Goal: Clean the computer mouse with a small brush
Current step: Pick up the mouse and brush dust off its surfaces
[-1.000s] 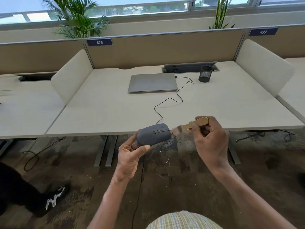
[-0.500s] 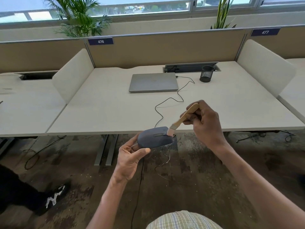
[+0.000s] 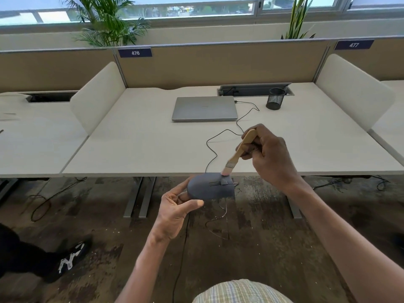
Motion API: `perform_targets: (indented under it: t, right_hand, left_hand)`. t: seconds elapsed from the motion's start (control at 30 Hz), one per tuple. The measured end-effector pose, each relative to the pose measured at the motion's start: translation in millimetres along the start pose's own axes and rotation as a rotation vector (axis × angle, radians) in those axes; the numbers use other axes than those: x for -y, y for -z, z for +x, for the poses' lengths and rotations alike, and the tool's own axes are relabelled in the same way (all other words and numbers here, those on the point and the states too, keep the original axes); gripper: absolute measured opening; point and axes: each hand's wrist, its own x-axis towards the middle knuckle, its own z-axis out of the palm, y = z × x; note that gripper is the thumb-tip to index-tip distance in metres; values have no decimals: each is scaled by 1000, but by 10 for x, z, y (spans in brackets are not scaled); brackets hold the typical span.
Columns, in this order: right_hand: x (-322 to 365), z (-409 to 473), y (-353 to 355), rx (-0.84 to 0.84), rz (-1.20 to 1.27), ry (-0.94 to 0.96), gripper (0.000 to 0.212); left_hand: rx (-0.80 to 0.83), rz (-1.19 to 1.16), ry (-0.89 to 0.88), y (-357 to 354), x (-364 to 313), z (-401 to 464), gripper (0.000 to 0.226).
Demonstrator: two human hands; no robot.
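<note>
The mouse is held in the air just in front of the bench edge, over the floor, top side up with its buttons and wheel toward three o'clock. The left hand grips its rear end from seven o'clock, thumb along the near side and fingers curled under and behind it. The brush slants down from one o'clock, its pale bristles touching the top of the mouse right at the wheel. The right hand pinches the wooden handle high up, fingers curled round it.

Judged from this, the cleaning is under way, at the wheel and button seam. How much of the shell is already brushed cannot be told: no dust shows on the dark surface at this range. The sides, the rear under the left hand and the underside look likely to remain, and the underside would need the mouse turned over.

The cord runs from the mouse's front up over the bench to a closed laptop at twelve o'clock. A mesh cup stands at one o'clock, just beside the cable tray. Another person's shoe is on the floor at eight o'clock.
</note>
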Motion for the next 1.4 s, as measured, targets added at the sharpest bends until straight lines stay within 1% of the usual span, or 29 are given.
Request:
perform_targets:
  t: [0.13,0.2,0.3,0.4,0.47,0.57,0.6,0.77,0.87,0.93,1.0,1.1,1.13,1.17,1.23,1.3,1.33,1.4]
  right_hand:
    - [67,43,-20,-44,-130,9,29]
    - [129,66,-42,-46,-210,43,30]
    - [242,110,-113,-13,-350,96,27]
    - [375,145,-225,60,-430,125,24]
    - [468,155,-326,121,-456,162,21]
    - [590,170,-484,186,-468,218,4]
    - [627,176,-526,197,-465,234,3]
    - [760,187,-689,251,-475,310,6]
    - [784,163,-733,303,-474,357,10]
    - [785,129,-725,337,-448,385,12]
    - [783,89,-708,353,-410,412,12]
    - [762,-22,-686,401,-352,437,12]
    - [741,-76,-675,422,-333,441,12]
    - [717,-131,-658,438,-312,436,12]
    - [664,-201,-601,423,-263,401,12]
    - [595,-188,-513,351,-166,331,11]
    - [556,-161,-466,295,-121,300,14]
    - [466,-98,-383,144,-98,259,23]
  left_hand:
    - [1,25,-9,-35,4,-6,62]
    - [-4,43,-16,-47,14,4,64]
    - [3,74,-21,-62,33,27,66]
    - [23,102,-19,-67,51,31,71]
    - [37,113,-21,-68,53,33,74]
    - [43,140,-28,-85,45,37,75]
    - [40,146,-28,-90,41,37,75]
    - [53,154,-38,-90,40,50,73]
    - [34,189,-20,-71,86,85,84]
    - [21,196,-11,-52,101,96,87]
    - [29,200,-23,-37,91,100,78]
    - [33,209,-61,-52,87,110,42]
    - [24,202,-66,-72,81,105,35]
    - [11,191,-65,-95,73,100,32]
    - [-4,176,-63,-119,67,105,39]
    - [-8,164,-63,-106,86,140,51]
    - [-8,151,-62,-95,95,155,58]
    - [-11,132,-69,-82,101,179,62]
